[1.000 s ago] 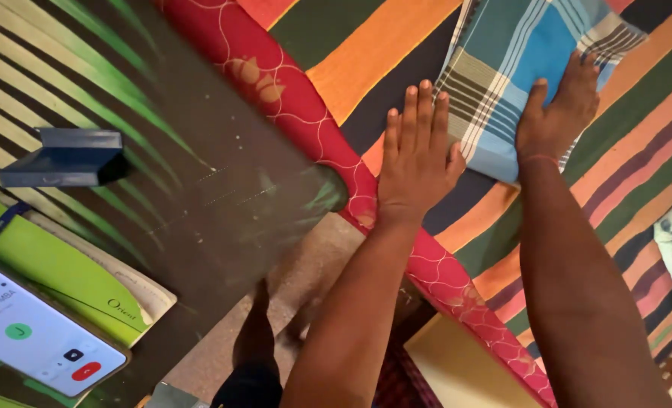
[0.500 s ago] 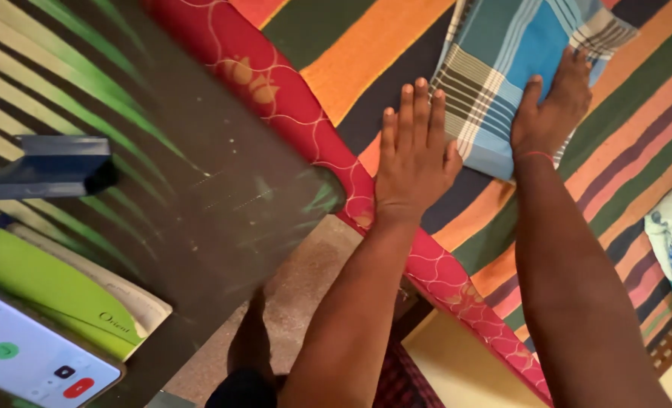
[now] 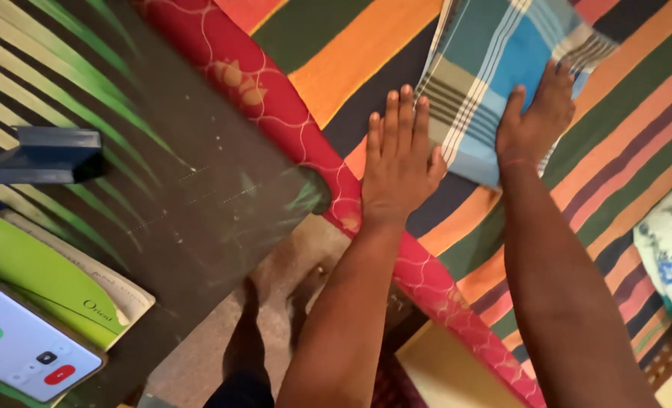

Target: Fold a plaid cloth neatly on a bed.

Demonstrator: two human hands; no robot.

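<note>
Head view: on the striped bedsheet, the right hand presses flat on a folded blue checked cloth; the left hand, open-palmed, rests beside it, smoothing under way; another fold seems next.

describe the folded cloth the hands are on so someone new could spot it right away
Start from the striped bed cover with its orange, green and dark bands. At its upper middle lies the folded checked cloth, under the right hand, the left hand beside it. Only it has blue and teal checks.
</note>
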